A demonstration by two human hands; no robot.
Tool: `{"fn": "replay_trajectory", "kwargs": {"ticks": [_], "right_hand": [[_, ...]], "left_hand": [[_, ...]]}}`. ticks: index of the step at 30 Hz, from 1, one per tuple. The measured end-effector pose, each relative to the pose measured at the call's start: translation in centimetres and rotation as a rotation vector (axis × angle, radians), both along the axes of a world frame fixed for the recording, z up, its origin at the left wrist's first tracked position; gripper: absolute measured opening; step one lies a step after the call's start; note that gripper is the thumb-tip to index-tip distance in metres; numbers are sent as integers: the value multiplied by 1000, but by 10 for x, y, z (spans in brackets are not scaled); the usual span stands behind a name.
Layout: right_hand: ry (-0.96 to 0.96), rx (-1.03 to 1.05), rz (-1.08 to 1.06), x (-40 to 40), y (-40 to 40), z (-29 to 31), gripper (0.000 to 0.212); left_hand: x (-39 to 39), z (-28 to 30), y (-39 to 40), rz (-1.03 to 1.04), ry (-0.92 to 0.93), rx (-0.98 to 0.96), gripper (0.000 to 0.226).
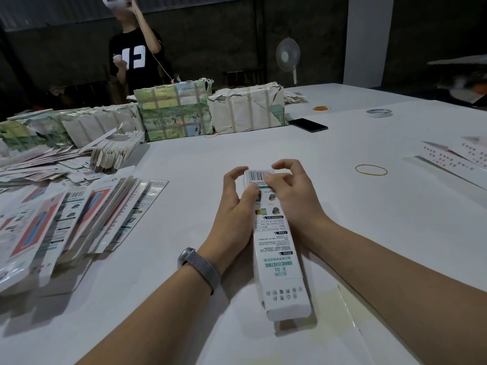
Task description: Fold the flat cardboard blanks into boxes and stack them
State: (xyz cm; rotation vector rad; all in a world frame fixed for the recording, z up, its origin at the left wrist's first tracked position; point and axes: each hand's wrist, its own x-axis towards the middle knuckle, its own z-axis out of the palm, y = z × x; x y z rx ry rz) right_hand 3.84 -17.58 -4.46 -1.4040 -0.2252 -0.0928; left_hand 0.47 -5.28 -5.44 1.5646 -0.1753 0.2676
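Both hands — left hand [234, 204], right hand [292, 196] — pinch the far end of the long box [276, 248], right of the blank pile [66, 219]; it looks light, thin-walled, crushable — best held by its edges.

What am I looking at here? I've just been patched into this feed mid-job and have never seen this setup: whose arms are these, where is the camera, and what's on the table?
There is no machine: a person wears one camera on their head, looking down at their own bare hands. The left hand and the right hand both grip the far end of a long white box being folded on the white table. To the left lies a pile of flat blanks. Beyond stand wrapped bundles, and near them a black phone and a tape roll. A yellow rubber band lies to the right, with white boxes at the right edge. Another person stands behind the table.
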Motion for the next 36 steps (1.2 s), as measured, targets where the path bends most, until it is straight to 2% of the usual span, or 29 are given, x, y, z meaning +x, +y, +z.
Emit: {"fn": "replay_trajectory", "kwargs": {"ticks": [2, 5, 9, 12, 19, 23, 29, 33, 36], "right_hand": [[-41, -133, -55, 0, -2, 1, 21], [-124, -311, 16, -4, -5, 4, 24], [-320, -684, 36, -12, -4, 9, 45], [-313, -804, 24, -12, -12, 18, 49], [-292, -994, -132, -12, -33, 47, 80], [-235, -1096, -332, -9, -94, 58, 62], [-3, -1430, -692, -4, -228, 77, 48], [77, -1634, -739, -3, -284, 74, 18], [59, -1920, -742, 7, -303, 64, 17]], "left_hand": [[0, 2, 3, 122, 18, 37, 22], [2, 5, 11, 239, 34, -2, 25], [0, 5, 14, 181, 78, -144, 32], [0, 5, 13, 124, 82, -134, 36], [-2, 8, 9, 19, 127, -134, 22], [0, 9, 5, 29, 167, -113, 15], [-1, 5, 2, -21, 153, 11, 16], [-8, 7, 0, -64, 158, 55, 18], [-10, 10, -2, -71, 154, 68, 23]]}}
